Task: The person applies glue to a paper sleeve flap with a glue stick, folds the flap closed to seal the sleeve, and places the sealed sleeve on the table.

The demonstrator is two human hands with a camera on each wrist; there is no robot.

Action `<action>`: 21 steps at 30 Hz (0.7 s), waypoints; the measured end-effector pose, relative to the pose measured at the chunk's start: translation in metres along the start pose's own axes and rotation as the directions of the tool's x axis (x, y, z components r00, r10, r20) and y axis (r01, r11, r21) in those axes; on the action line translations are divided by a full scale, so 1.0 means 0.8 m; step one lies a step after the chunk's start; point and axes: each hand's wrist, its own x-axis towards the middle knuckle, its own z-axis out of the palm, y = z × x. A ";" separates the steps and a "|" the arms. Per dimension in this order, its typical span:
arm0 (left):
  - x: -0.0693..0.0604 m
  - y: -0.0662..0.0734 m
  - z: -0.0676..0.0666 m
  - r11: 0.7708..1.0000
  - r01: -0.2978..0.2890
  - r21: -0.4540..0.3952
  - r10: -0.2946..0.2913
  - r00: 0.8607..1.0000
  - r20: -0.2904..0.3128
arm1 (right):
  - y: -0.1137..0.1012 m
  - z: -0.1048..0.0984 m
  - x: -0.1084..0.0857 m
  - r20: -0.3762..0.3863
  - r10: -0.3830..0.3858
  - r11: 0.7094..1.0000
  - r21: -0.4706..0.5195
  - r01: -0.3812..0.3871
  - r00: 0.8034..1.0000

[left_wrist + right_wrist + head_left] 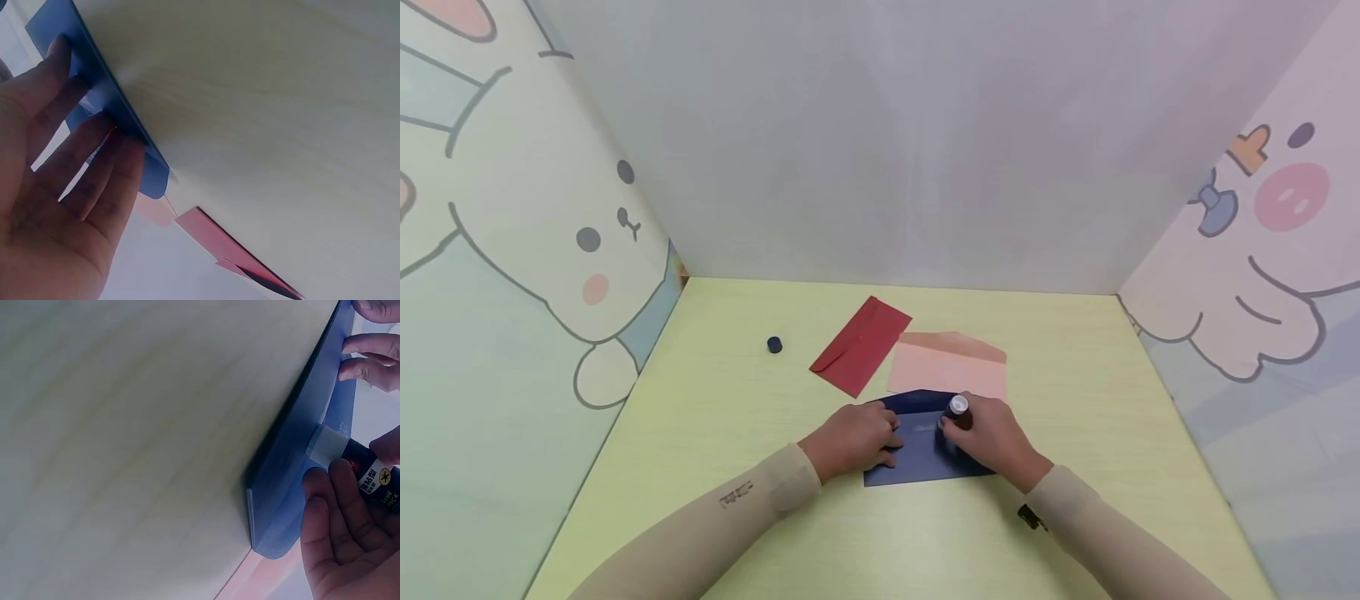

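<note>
A dark blue envelope [917,454] lies with its flap [917,402] unfolded on the far side. My left hand [856,437] rests on its left part, fingertips pressing the paper; the left wrist view shows those spread fingers [115,140] on the blue envelope [103,75]. In my right hand [996,437] a dark glue stick [958,410] is gripped, its base end up. The right wrist view shows the glue stick [369,469] between thumb and fingers [344,512], its pale end touching the envelope [294,450] near the flap fold.
Beyond the blue envelope lie a pink envelope [951,367] with its flap unfolded and, to its left, a slanted red envelope [862,346]. A small dark cap [774,344] stands farther left on the yellowish table [700,417]. Cartoon-printed panels flank the table.
</note>
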 end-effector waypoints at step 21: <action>-0.007 -0.004 0.002 0.997 -0.027 -0.072 0.024 0.999 -0.031 | 0.084 -0.103 -0.081 -0.204 0.461 0.853 0.369 -0.369 0.863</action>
